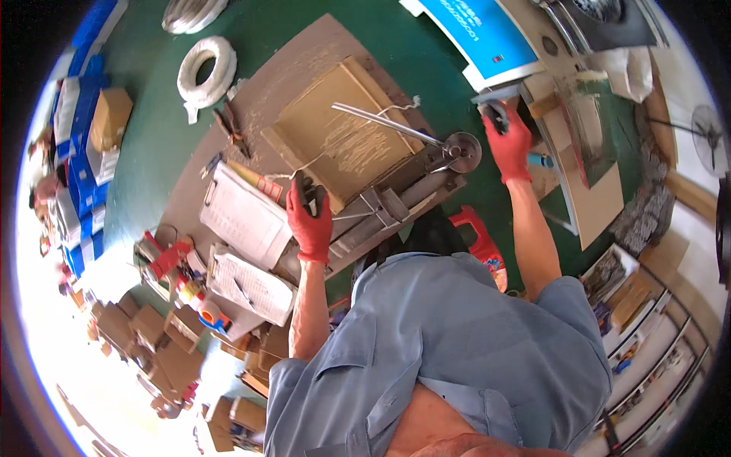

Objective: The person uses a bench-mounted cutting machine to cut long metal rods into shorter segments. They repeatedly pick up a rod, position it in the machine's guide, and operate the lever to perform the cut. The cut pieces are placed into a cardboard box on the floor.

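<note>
Green floor (381, 21), brown desk (324, 36) set slantwise, as listed from my remote head view. Principal item: white cord (392, 108), lying over the cardboard tray (308, 114); long axis slanting from the left fingertips away and rightward. Left hand (310, 217): red-gloved, the nearer; fingers curled at the cord, but whether pinched on it I cannot tell. Right hand (507, 141): red-gloved, well apart, near the blue-and-white panel (487, 38); fingers bent, any grip hidden from me. Obstruction: metal rod (388, 124), crossing the cord, its round disc (470, 151) between the hands. Leftward: pliers (231, 131), clipboard (242, 217). Beyond: white coil (186, 80).
</note>
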Tool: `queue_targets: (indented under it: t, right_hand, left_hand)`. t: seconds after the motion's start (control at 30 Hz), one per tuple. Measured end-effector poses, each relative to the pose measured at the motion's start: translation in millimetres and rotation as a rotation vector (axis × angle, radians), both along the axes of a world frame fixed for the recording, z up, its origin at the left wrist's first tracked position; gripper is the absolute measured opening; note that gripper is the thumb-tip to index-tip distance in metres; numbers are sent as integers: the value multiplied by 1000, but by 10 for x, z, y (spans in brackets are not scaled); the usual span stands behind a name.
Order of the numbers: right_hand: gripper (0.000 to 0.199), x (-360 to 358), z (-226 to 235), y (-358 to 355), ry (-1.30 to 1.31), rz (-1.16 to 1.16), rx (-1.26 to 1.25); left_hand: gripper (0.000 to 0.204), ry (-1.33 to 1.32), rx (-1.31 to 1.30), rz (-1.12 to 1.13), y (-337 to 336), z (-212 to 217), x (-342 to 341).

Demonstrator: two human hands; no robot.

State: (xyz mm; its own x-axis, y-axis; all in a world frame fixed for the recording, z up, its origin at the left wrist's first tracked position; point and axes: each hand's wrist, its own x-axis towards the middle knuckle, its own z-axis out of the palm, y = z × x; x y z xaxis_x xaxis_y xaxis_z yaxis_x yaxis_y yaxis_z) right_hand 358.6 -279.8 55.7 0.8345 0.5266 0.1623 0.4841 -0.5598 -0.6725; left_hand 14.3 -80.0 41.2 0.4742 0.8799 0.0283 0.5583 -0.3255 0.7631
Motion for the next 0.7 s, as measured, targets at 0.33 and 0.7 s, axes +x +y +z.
queue_targets:
  t: [0.33, 0.7]
  right_hand:
    - [62, -1103, -1847, -3091, 657, -417, -837]
    - [64, -1764, -3859, -4443, 1222, -257, -882]
  left_hand:
    - [67, 125, 359, -1220, -655, 160, 2122]
    - [45, 225, 200, -1349, -911, -309, 2543]
